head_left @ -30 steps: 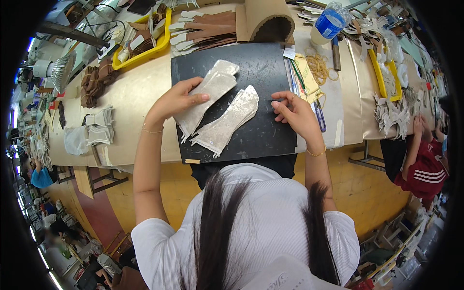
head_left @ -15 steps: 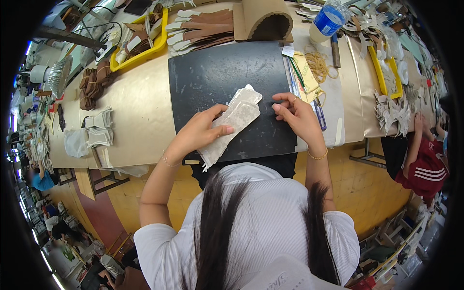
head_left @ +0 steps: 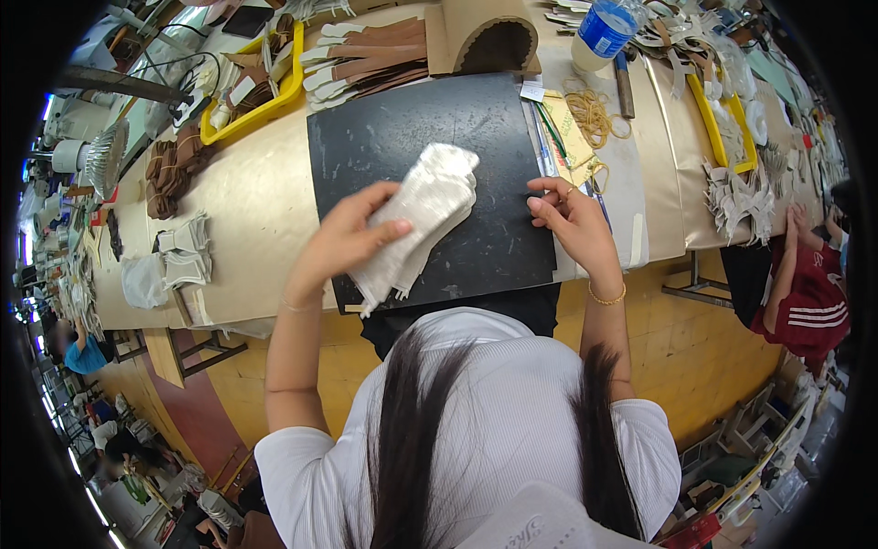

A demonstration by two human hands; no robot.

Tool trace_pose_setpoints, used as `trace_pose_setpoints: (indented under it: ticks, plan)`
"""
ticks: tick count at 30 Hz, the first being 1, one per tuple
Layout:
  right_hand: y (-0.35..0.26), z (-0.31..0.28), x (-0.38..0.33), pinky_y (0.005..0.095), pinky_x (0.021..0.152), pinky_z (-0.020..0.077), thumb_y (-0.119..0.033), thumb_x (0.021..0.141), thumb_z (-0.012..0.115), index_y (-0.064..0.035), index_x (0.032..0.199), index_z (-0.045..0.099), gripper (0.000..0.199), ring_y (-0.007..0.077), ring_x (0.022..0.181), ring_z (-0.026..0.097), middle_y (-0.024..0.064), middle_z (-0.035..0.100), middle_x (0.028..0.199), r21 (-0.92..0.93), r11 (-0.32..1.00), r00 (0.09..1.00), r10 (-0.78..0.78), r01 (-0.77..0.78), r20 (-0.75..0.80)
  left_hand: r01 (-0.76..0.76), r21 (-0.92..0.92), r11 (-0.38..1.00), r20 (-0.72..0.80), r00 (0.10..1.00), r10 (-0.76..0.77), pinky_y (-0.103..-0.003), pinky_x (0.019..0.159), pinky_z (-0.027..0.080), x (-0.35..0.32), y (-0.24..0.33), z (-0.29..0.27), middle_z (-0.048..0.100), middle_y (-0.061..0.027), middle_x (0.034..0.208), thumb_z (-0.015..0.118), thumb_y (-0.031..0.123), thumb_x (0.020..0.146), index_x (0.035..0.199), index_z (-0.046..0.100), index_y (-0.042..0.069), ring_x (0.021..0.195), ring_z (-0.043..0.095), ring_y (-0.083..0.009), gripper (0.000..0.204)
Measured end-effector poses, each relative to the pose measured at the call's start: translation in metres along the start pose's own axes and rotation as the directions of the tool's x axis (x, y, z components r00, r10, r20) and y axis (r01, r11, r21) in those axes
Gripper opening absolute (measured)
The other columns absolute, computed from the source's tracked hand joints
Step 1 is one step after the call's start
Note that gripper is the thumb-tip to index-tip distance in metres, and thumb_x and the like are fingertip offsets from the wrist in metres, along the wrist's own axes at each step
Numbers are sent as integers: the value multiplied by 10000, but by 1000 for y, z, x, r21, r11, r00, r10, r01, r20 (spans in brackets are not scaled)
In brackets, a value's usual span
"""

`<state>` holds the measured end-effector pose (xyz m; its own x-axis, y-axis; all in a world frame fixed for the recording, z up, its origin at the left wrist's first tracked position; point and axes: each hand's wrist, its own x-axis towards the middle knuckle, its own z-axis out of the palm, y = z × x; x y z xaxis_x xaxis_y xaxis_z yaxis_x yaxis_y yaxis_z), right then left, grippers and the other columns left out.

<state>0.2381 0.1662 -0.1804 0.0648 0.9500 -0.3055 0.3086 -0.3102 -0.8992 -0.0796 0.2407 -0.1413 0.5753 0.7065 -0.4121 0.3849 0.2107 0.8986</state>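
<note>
My left hand (head_left: 349,233) grips a small stack of pale, whitish cut pieces (head_left: 428,197), long and flat with notched ends; they look like leather or fabric. Its thumb lies on top while the other fingers are partly hidden at the stack's left edge. The stack is tilted over a dark, scuffed board (head_left: 498,252). Over the board's right edge, my right hand (head_left: 583,227) is held with fingers loosely bent and thumb apart, nothing visible in it. Close by lie a yellow card (head_left: 569,137) and several pens (head_left: 547,151).
Brown and white strips (head_left: 380,55) lie beyond the board, beside a curved brown cardboard form (head_left: 485,32). A bottle (head_left: 604,35), rubber bands (head_left: 599,114) and a hammer-like handle (head_left: 624,87) are at right. Brown bundles (head_left: 176,169) sit left, near a yellow tray (head_left: 291,91). A co-worker's red garment (head_left: 805,306) shows right.
My left hand has shifted slightly left and turned the stack, so a broad pale face shows and its upper end sits farther up the board. My right hand has barely moved.
</note>
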Motion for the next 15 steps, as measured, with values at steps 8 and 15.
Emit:
trace_pose_setpoints:
  ticks: [8, 15]
  plan:
    - [-11, 3, -2, 246, 669, 505, -184, 953, 689, -19, 1182, 672, 283, 103, 718, 650, 57, 688, 813, -28, 999, 999, -42, 42, -6, 22, 721, 693, -300, 911, 283, -405, 900, 492, 30, -27, -40, 657, -181, 1048, 720, 259, 902, 1294, 606, 18, 967, 619, -332, 474]
    - [-18, 4, -3, 241, 720, 523, -194, 962, 691, -24, 1202, 666, 295, 93, 773, 645, 26, 654, 843, -67, 998, 1000, 11, -10, 17, 22, 724, 689, -301, 909, 287, -427, 863, 483, -2, -16, 50, 617, -192, 1067, 767, 266, 857, 1197, 631, 1, 967, 597, -370, 452]
